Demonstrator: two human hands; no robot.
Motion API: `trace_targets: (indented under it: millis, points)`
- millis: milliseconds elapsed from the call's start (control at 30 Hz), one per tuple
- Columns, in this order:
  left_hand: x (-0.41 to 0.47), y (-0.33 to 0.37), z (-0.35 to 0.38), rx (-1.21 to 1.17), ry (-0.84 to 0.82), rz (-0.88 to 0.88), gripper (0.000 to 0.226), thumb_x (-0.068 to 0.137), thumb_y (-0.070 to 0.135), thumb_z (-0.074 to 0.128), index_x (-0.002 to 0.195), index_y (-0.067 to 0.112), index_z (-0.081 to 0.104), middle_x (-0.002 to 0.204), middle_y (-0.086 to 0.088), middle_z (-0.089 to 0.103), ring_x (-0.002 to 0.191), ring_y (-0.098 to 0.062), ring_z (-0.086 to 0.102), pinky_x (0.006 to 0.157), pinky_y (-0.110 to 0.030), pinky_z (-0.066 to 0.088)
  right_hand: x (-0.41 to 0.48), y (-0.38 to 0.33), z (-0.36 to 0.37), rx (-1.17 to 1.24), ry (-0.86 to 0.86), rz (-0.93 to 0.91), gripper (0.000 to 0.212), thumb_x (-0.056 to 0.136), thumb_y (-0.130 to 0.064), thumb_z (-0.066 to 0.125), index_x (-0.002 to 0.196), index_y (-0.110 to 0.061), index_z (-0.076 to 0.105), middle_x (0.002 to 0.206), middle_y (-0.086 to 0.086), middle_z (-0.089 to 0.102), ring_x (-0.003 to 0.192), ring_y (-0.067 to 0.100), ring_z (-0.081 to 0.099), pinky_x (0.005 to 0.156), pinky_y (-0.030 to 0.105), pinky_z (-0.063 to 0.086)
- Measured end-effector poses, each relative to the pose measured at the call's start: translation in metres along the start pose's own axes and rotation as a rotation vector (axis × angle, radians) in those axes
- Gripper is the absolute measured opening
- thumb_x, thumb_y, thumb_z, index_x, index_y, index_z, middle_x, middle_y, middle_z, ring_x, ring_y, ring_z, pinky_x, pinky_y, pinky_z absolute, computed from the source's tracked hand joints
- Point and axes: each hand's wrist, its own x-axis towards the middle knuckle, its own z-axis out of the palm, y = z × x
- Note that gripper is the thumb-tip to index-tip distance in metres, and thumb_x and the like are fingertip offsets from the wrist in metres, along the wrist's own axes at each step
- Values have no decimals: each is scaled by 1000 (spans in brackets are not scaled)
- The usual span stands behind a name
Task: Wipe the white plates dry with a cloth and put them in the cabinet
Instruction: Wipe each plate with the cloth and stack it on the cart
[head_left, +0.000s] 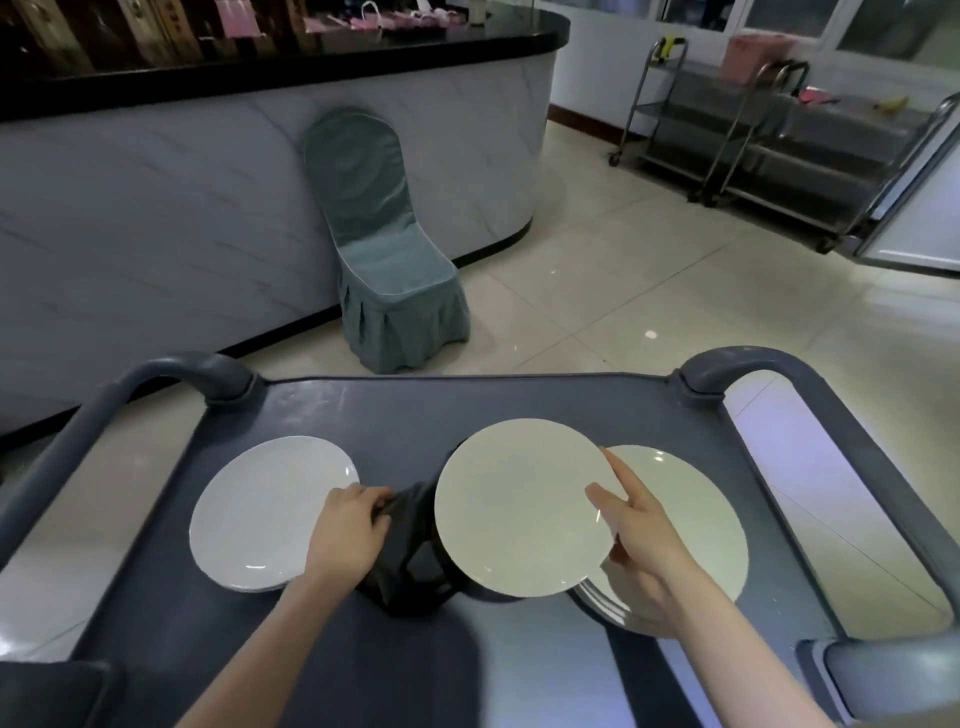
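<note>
On the grey cart top (363, 415) a stack of white plates (260, 514) lies at the left and another stack (696, 519) at the right. My right hand (639, 535) grips the right rim of one white plate (514, 504), lifted and tilted above the cart's middle, thumb on its face. My left hand (348, 530) holds a dark grey cloth (410, 561) that bunches between the left stack and the lifted plate. No cabinet is in view.
The cart has raised grey handles at the far left (176, 374) and far right (753, 369). Beyond it stand a covered teal chair (384, 249) against a curved marble counter (156, 208), and steel trolleys (753, 130) at the back right on the tiled floor.
</note>
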Motion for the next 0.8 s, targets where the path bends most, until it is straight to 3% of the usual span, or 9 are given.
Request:
trace_targets:
  millis: [100,233,333,433,533,600,733,800]
  points:
    - [23,-17,8,355,-180,88,42,92,34,57,133,23,55,131,1,53,127,-25,40,99,-32,39,3,4,10,28,-2,14,29,98,-16,57,113,-38,70,112,2,75,100,29,73,83,44,57]
    - [40,-23,17,511,-229,150,46,90,50,58,124,20,58,134,0,44,132,-24,33,103,-32,33,6,8,18,33,26,27,27,100,-16,55,119,-29,69,115,5,75,103,29,72,93,48,56]
    - [47,-28,21,492,-228,188,36,89,50,58,112,21,56,122,1,50,126,-23,39,97,-31,33,8,9,26,22,65,30,27,100,-19,54,116,-32,70,113,2,75,98,25,74,73,38,61]
    - [51,-27,15,70,-234,118,27,91,38,62,92,22,41,93,2,58,100,-24,55,79,-33,38,8,8,31,27,94,30,26,101,-22,54,112,-39,71,113,-3,75,97,19,74,67,32,59]
    - [54,-16,-1,-370,-240,-22,25,90,29,69,86,23,45,80,5,62,79,-17,58,71,-31,42,8,7,33,47,115,28,26,101,-23,54,110,-40,72,112,-3,76,96,19,75,65,32,59]
    - [57,-10,-16,-532,-202,-71,18,88,30,72,87,27,55,85,12,66,84,-4,60,74,-25,43,8,7,33,62,124,26,26,101,-23,55,110,-39,72,112,-3,76,94,19,75,62,31,59]
    - [62,2,-49,-799,-246,-86,6,92,22,68,96,26,69,93,9,74,87,-7,68,67,-13,48,10,3,29,27,133,3,26,101,-24,53,112,-39,71,112,-3,76,94,19,75,63,31,58]
    - [60,7,-63,-815,-274,-35,12,94,16,65,100,25,71,97,11,75,92,-4,69,76,-15,50,10,-3,26,15,118,-15,27,101,-23,53,111,-40,72,111,-3,76,92,18,75,61,30,58]
